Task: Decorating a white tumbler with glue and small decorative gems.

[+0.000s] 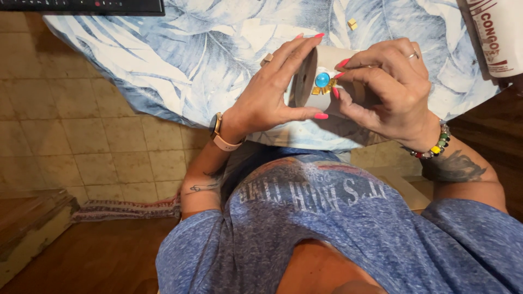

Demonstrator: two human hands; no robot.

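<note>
Both hands hold a pale cardboard tube (pixel 308 76) over the table's edge. My left hand (pixel 272 95) cups the tube's open end, fingers stretched along it, thumb underneath. My right hand (pixel 389 90) wraps the tube's other side, and its thumb and forefinger press on a round turquoise bead (pixel 322 80) with small gold pieces (pixel 323 90) stuck to the tube's side. There is a watch on the left wrist, a beaded bracelet on the right wrist, and a ring on one right finger.
A tablecloth (pixel 207 54) with a blue leaf print covers the table. A small gold cube (pixel 352 24) lies on it at the back. A white printed container (pixel 498 35) stands at the right edge, a dark device (pixel 81 6) top left. Tiled floor lies to the left.
</note>
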